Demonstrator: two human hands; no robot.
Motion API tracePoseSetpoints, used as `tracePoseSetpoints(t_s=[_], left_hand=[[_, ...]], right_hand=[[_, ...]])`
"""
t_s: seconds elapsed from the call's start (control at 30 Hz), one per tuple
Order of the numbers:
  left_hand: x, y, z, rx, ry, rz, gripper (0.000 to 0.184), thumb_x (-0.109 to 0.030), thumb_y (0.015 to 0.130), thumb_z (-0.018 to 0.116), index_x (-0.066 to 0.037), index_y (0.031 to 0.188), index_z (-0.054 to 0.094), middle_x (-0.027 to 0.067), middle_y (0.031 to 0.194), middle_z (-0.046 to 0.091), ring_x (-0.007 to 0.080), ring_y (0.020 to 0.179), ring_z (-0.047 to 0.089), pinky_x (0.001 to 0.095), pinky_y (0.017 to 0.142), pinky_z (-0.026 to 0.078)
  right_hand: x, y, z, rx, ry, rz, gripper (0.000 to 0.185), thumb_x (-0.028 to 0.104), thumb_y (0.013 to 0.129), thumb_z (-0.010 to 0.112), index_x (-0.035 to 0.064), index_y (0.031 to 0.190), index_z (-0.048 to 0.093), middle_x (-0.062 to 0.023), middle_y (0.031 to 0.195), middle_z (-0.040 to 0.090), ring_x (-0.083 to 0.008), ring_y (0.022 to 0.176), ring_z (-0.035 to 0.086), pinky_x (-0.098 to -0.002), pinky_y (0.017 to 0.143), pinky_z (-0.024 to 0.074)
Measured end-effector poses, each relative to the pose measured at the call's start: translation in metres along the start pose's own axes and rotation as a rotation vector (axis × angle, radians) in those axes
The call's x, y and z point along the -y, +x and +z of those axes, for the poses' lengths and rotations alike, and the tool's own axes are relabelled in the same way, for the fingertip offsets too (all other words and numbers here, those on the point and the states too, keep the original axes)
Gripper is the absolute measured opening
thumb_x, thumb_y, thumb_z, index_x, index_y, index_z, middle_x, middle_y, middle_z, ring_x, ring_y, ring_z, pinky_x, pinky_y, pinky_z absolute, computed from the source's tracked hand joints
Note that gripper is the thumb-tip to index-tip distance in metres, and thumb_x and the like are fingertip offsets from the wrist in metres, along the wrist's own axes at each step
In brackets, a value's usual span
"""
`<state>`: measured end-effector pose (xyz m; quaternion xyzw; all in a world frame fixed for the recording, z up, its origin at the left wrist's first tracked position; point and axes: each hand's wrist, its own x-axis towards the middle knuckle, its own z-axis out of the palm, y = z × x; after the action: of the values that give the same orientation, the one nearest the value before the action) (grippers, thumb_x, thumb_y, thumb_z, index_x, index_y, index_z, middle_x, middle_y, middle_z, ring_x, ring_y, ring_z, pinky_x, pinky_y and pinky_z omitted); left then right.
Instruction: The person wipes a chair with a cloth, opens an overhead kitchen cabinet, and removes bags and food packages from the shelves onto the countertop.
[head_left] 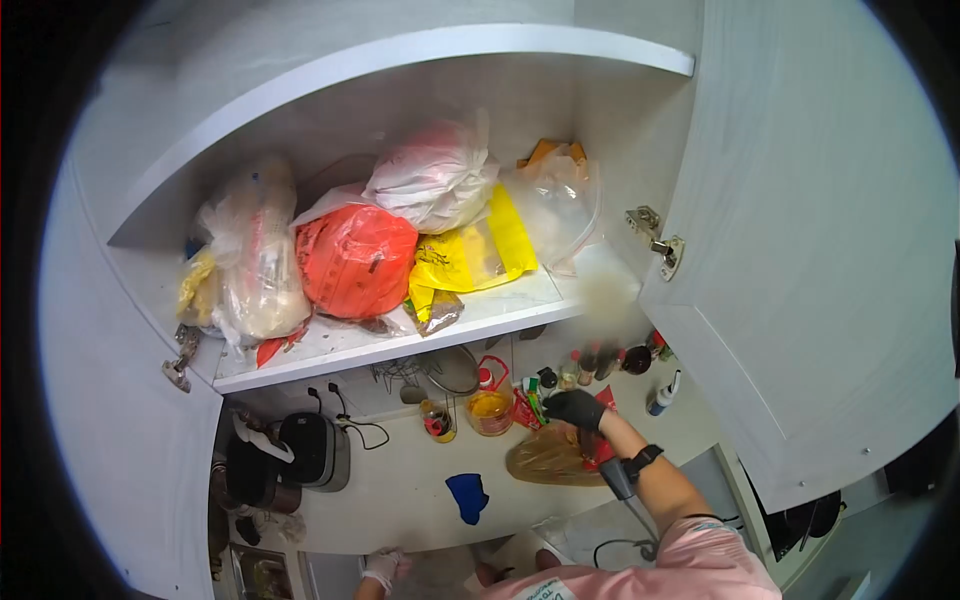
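My right hand [575, 408], in a dark glove, reaches over the counter beside a green-and-white packet [535, 395]. Its fingers blend together, so I cannot tell whether they grip the packet. A brown plastic bag [552, 456] lies under that forearm, with red packaging by the wrist. Low in the view, my left hand [382, 568] hangs in a pale glove in front of the counter's edge, fingers loosely bent and nothing visible in them. An oil jug [490, 410] with a red handle stands left of my right hand. A blue cloth [467, 498] lies on the counter.
Overhead, an open cabinet shelf [400, 343] holds a red bag [357, 262], a yellow bag [480, 250] and several clear or white bags. Its right door [800, 250] swings out over the counter. A black appliance [315, 450] stands left; bottles [590, 365] line the wall.
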<state>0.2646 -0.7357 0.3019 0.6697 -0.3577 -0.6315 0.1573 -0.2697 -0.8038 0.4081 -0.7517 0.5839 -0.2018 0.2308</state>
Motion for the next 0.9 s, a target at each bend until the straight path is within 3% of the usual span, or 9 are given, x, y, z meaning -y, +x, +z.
tracePoseSetpoints(t_s=[0.07,0.13,0.2,0.27,0.33,0.43,0.57,0.77,0.9], left_hand=[[-0.012,0.002,0.007,0.004,-0.028,-0.008,0.019,-0.011,0.08,0.054,-0.004,0.098,0.052,0.0104,0.072,0.06,0.0192,0.053,0.058,0.0303,0.045,0.048],[-0.016,0.011,0.006,0.003,-0.05,-0.02,0.019,-0.011,0.081,0.054,-0.003,0.097,0.053,0.0094,0.071,0.06,0.0182,0.053,0.058,0.029,0.045,0.047],[-0.015,0.017,0.001,0.064,-0.075,0.09,0.019,-0.012,0.081,0.054,-0.002,0.097,0.054,0.0095,0.071,0.059,0.0178,0.053,0.057,0.0276,0.045,0.047],[-0.025,0.003,0.003,0.02,-0.11,0.097,0.017,-0.011,0.082,0.053,-0.002,0.096,0.054,0.0093,0.071,0.059,0.0176,0.053,0.057,0.0272,0.045,0.047],[-0.033,-0.015,-0.001,-0.026,-0.149,0.106,0.016,-0.011,0.082,0.052,-0.002,0.095,0.054,0.0092,0.07,0.059,0.0174,0.053,0.057,0.0268,0.045,0.048],[-0.031,-0.03,-0.014,0.036,-0.253,0.127,0.017,-0.011,0.082,0.052,-0.001,0.097,0.054,0.0082,0.07,0.058,0.0167,0.053,0.056,0.0268,0.046,0.049],[-0.008,-0.045,-0.036,-0.038,-0.26,0.105,0.027,-0.016,0.082,0.055,-0.001,0.104,0.05,0.0129,0.077,0.061,0.0203,0.059,0.06,0.0289,0.05,0.05],[0.052,-0.056,-0.077,-0.117,-0.379,0.023,0.03,-0.019,0.082,0.054,-0.003,0.107,0.049,0.014,0.077,0.062,0.0207,0.059,0.061,0.0315,0.051,0.051],[0.065,-0.062,-0.097,-0.126,-0.415,-0.006,0.035,-0.02,0.082,0.055,-0.004,0.111,0.045,0.0136,0.077,0.062,0.0206,0.059,0.061,0.0325,0.052,0.052]], right_hand=[[0.085,0.006,-0.065,-0.091,0.129,-0.186,0.027,0.028,0.082,0.051,0.0064,0.093,0.061,-0.0145,0.091,0.062,-0.0225,0.085,0.059,-0.0319,0.077,0.0445],[0.181,0.001,-0.14,-0.081,0.373,-0.064,0.026,0.022,0.078,0.058,0.0041,0.097,0.061,-0.0128,0.088,0.063,-0.0174,0.082,0.059,-0.0289,0.075,0.0451],[0.199,0.02,-0.179,-0.384,0.333,-0.225,0.03,0.019,0.078,0.059,0.0015,0.102,0.058,-0.0127,0.091,0.062,-0.0132,0.083,0.057,-0.0267,0.074,0.0451],[0.215,0.059,-0.21,-0.69,0.472,-0.236,0.037,0.022,0.075,0.062,0.0004,0.104,0.057,-0.0159,0.094,0.061,-0.0187,0.086,0.059,-0.0287,0.077,0.0451],[0.217,0.106,-0.242,-0.832,0.102,-0.221,0.051,0.025,0.07,0.066,0.0033,0.113,0.051,-0.0192,0.102,0.058,-0.0265,0.093,0.057,-0.0318,0.08,0.0445],[0.245,0.143,-0.264,-0.761,-0.177,-0.025,0.082,0.024,0.062,0.073,0.0128,0.13,0.03,-0.0189,0.122,0.043,-0.0308,0.107,0.048,-0.035,0.089,0.041],[0.237,0.186,-0.271,-0.644,-0.334,0.005,0.088,0.019,0.054,0.075,0.0178,0.129,0.029,-0.0167,0.121,0.045,-0.0351,0.109,0.045,-0.0386,0.091,0.0397],[0.225,0.204,-0.242,-1.069,-0.075,-0.014,0.037,0.016,0.071,0.056,0.0125,0.107,0.05,-0.0197,0.104,0.055,-0.0355,0.096,0.053,-0.0405,0.08,0.0431],[0.215,0.19,-0.231,-1.239,0.105,-0.014,0.032,0.008,0.07,0.053,0.0115,0.103,0.053,-0.0171,0.096,0.059,-0.0337,0.091,0.056,-0.0374,0.077,0.0439]])
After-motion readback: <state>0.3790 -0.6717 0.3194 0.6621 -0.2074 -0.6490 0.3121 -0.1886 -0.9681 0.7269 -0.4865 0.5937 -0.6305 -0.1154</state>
